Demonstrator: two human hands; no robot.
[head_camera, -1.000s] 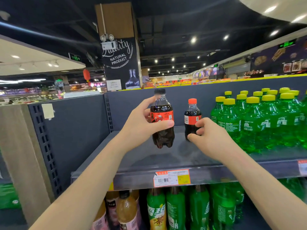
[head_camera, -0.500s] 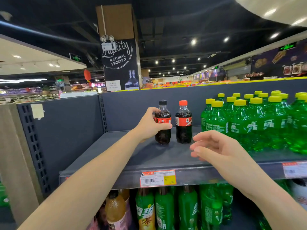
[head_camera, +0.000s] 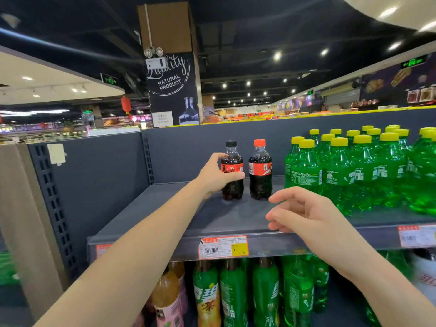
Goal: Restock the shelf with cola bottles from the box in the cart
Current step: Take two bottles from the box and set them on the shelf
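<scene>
- At frame centre, two cola bottles stand upright on the grey shelf (head_camera: 151,223): black-capped bottle (head_camera: 232,171), red-capped bottle (head_camera: 260,169), dark liquid, red labels.
- Left hand (head_camera: 215,177) wraps the black-capped bottle.
- Right hand (head_camera: 306,214), lower right, holds nothing, fingers loosely spread.

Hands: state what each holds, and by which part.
The left hand grips the black-capped cola bottle around its red label; the right hand holds nothing.
</scene>
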